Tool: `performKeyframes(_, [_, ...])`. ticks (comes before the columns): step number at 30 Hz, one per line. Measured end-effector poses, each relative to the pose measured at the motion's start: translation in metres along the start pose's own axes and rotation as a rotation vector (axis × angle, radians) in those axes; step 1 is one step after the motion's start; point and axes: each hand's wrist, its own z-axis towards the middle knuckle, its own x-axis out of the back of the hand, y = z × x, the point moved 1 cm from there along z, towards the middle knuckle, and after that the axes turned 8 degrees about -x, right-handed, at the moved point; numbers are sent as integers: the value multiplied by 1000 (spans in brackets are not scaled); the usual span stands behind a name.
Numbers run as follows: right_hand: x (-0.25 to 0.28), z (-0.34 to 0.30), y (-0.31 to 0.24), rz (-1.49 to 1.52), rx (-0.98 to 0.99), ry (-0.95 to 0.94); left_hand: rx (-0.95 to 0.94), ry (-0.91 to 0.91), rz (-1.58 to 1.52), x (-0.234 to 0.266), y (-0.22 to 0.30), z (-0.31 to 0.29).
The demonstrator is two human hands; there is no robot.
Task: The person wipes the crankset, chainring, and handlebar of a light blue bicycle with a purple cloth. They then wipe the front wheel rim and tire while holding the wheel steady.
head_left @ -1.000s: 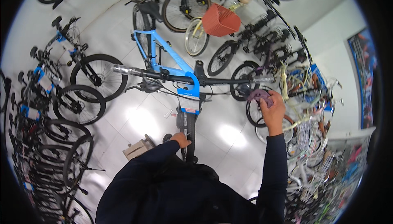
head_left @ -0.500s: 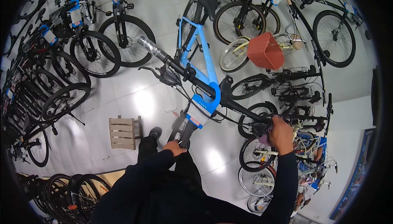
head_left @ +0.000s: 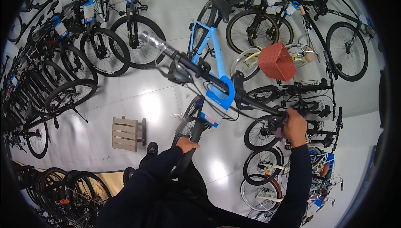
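Observation:
A blue bicycle frame [head_left: 216, 48] stands in front of me, its black handlebar [head_left: 215, 84] slanting from upper left to lower right. My right hand [head_left: 295, 128] is closed round the handlebar's right end; a bit of purplish material [head_left: 279, 132], perhaps cloth, shows beneath it. My left hand [head_left: 186, 145] grips the black front tire [head_left: 195, 134], low between my legs. Clear wrap covers the left handlebar grip [head_left: 154, 42], which no hand touches. From the bar's middle hangs a blue-and-white tag [head_left: 215, 108].
Left of the front wheel stands a small slatted stool [head_left: 125, 134]. Rows of bicycles [head_left: 104, 52] line the left side, and more bicycles [head_left: 263, 167] stand close on the right. One carries a red basket [head_left: 277, 62]. A small item [head_left: 176, 115] lies on the floor.
The handlebar and front wheel have shifted a little rightward in view, the wheel now tilted differently. My left hand has moved slightly up and right with the tire. A second shoe now shows.

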Motion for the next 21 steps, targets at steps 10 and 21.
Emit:
performKeyframes(10, [18,106,-48,-20,14,35,-95,146,84,106,53,49])
performKeyframes(21, [1,155,-149,-28,133,56,18,627,433,220,24,8])
